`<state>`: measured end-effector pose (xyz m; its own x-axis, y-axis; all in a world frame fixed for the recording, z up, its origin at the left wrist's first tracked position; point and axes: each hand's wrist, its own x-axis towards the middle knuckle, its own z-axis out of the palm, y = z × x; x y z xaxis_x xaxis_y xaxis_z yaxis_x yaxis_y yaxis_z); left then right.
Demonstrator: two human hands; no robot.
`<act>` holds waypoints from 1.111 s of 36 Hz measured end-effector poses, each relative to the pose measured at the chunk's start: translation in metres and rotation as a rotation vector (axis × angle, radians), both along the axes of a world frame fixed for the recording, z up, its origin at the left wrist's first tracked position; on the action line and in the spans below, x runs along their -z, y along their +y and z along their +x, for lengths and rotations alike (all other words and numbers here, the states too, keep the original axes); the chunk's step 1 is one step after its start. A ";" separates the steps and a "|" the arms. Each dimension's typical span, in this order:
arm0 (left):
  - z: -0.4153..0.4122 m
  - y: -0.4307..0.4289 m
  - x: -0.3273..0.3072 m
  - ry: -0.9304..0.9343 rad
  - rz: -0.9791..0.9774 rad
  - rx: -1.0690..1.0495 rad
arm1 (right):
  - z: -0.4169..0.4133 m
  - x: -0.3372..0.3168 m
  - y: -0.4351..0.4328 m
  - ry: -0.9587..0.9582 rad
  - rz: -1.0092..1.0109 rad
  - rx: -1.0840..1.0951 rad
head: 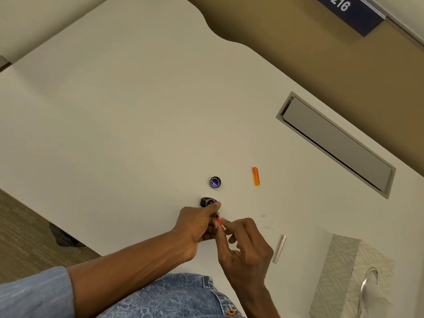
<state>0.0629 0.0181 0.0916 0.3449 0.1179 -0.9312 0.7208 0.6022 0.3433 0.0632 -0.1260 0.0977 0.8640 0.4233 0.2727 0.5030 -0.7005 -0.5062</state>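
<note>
My left hand (196, 222) grips a small black part (207, 201) on the white table (114, 125), with the thumb laid over its top. My right hand (244, 243) pinches a thin red-handled tool (219, 221) whose tip points into that part. A round black lens (215, 182) with a purple sheen lies just beyond the hands. An orange translucent cap (256, 176) lies to the right of the lens.
A grey cable hatch (336, 143) is set into the table at the right. A patterned tissue box (351, 278) stands at the lower right, with a slim silver strip (279, 249) beside it. Carpet shows past the table's left edge.
</note>
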 end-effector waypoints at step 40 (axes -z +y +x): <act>-0.002 0.002 0.001 -0.034 -0.002 -0.020 | -0.002 0.003 0.002 -0.036 0.023 -0.042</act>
